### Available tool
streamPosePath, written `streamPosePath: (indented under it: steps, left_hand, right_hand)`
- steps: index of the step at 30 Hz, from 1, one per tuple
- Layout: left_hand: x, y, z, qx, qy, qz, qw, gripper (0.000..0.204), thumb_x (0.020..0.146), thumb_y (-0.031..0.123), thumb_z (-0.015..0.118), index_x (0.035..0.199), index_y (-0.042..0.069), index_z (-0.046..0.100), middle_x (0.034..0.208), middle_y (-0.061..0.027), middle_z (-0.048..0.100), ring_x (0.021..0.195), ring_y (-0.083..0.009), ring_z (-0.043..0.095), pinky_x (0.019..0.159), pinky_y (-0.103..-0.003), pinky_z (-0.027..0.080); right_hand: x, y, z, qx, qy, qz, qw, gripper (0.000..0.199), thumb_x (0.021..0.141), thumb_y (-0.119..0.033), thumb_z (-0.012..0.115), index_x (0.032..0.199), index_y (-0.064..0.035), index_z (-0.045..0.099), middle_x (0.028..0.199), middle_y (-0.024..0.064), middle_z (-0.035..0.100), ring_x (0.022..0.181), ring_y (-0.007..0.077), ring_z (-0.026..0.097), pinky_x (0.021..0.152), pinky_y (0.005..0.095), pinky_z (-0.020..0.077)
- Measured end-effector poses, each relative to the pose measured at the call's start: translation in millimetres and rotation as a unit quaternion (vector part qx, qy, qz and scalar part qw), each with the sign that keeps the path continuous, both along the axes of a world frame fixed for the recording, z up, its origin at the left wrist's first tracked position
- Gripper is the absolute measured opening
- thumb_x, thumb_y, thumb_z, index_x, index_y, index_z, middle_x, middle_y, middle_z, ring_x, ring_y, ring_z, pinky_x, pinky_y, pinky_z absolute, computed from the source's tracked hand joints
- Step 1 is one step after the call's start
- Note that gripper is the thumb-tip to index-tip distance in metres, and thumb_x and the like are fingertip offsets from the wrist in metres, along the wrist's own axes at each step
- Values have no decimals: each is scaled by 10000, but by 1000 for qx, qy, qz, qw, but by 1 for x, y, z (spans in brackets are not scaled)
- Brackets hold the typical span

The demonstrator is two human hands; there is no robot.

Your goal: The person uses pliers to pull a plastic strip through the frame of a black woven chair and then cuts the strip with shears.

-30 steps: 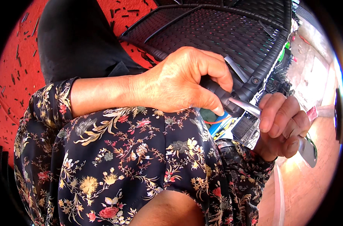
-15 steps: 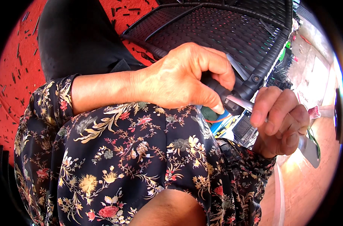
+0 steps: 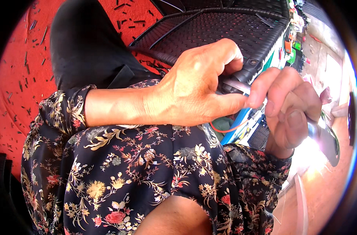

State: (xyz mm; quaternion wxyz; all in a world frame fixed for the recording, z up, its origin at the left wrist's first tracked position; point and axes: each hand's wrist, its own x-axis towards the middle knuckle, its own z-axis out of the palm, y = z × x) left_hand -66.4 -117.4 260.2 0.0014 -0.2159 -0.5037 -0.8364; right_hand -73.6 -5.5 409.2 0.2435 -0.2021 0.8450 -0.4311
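A woven black wicker panel with a thick wrapped edge lies ahead of me. My left hand is closed around a corner of its frame, the index finger curled over the top and the thumb stretched out below. A thin shiny flat strip runs from that corner to my right hand, whose curled fingers pinch it. Beyond my right hand a wider grey flat end sticks out; whether it belongs to the same strip, I cannot tell. My left thumb tip nearly meets my right fingers.
Red floor covering at the left carries many black scraps. My dark trouser leg stands beside the panel. An orange cord loops below my hands near a blue-edged thing. Small coloured items lie along the far right.
My left thumb has moved right, towards my right fingers, and the gap between index finger and thumb has widened. My right hand has risen slightly. The panel has shifted up and left in view.
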Motion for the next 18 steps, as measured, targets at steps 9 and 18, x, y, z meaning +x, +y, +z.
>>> streamPosePath:
  steps: [9,18]
  left_hand:
    - [-1,-1,2,47,-42,-43,997,251,667,101,589,830,-11,435,613,-158,462,521,-292,476,488,-367,380]
    - [-5,-8,6,181,-195,-201,943,185,715,-10,571,856,51,469,709,22,474,645,-32,430,549,-195,340]
  right_hand:
    - [-6,8,-11,-69,-1,36,997,267,915,-230,396,760,-15,426,757,101,469,741,232,524,643,303,445]
    - [-14,10,-30,-158,2,0,987,285,912,-295,440,772,-47,455,731,85,491,719,251,541,672,352,441]
